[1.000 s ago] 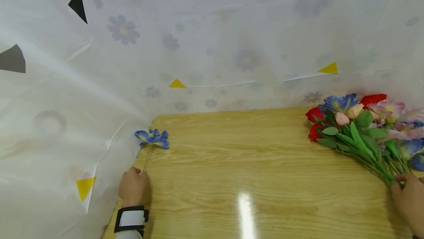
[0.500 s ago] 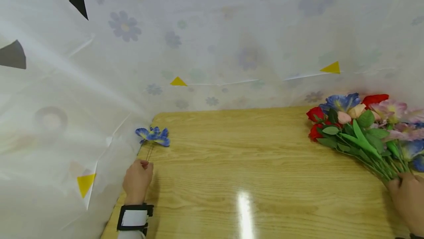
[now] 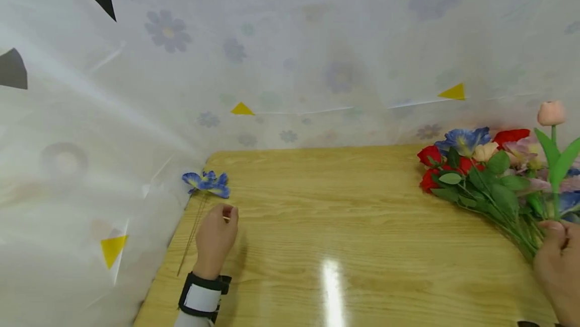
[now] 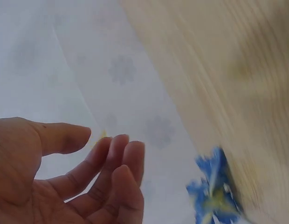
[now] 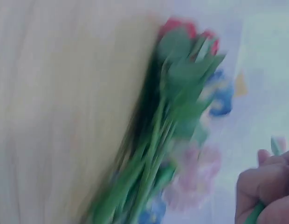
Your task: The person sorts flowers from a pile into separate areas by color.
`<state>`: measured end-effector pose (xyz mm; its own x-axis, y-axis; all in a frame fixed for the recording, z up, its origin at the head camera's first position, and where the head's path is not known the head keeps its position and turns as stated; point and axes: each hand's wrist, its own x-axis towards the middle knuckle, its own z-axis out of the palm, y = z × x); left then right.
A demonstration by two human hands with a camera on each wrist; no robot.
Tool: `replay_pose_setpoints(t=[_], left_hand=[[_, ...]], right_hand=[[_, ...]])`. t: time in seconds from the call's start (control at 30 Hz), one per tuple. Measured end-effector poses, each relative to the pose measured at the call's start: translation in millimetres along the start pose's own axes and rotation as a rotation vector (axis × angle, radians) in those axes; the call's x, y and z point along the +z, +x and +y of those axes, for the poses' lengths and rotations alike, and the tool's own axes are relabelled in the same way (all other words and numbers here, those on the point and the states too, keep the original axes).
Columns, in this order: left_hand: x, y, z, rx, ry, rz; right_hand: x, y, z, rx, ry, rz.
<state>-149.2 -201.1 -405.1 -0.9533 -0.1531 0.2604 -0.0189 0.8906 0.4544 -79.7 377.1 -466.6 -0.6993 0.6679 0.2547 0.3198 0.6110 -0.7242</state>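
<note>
My right hand (image 3: 559,266) pinches the green stem of a pale pink tulip (image 3: 551,114), held upright over the flower pile. In the right wrist view only part of that hand (image 5: 268,191) shows, its fingers around the stem. Beneath and beside it lies a heap of artificial flowers: red roses (image 3: 430,155), a blue iris (image 3: 463,141) and pink blooms (image 5: 193,177). At the table's left, a blue iris (image 3: 207,184) with a thin stem lies flat. Just right of that stem, my left hand (image 3: 216,239) is raised with loosely bent fingers and holds nothing; thumb and fingertips stand apart in the left wrist view.
The wood-grain table (image 3: 326,206) spans the area between the two hands. A white flower-printed sheet (image 3: 290,55) rises behind it and along its left side, with yellow and black triangles on it.
My left hand has let go of the blue iris's stem and moved right. My right hand has lifted the pink tulip out of the heap to upright.
</note>
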Motion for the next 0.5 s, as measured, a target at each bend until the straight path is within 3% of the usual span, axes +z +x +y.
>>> replay_pose_setpoints(t=[0.07,0.17,0.27,0.4,0.5], left_hand=[[10.2,-3.8,14.1,0.046,-0.007,-0.013],[29.7,-11.2,37.5,0.124,-0.025,-0.051],[47.3,-20.3,62.1,0.238,-0.066,-0.124],[58.5,-30.0,91.7,0.413,-0.200,-0.304],[57.7,-33.3,114.0,0.497,-0.330,-0.444]], right_hand=[[1,-9.3,-15,0.050,0.021,-0.074],[2,-28.0,-44,0.065,0.160,-0.211],[9,-46.2,-63,0.015,0.431,-0.372],[25,-72.2,-91,-0.037,0.777,-0.583],[37,-92.6,-113,-0.039,0.872,-0.697]])
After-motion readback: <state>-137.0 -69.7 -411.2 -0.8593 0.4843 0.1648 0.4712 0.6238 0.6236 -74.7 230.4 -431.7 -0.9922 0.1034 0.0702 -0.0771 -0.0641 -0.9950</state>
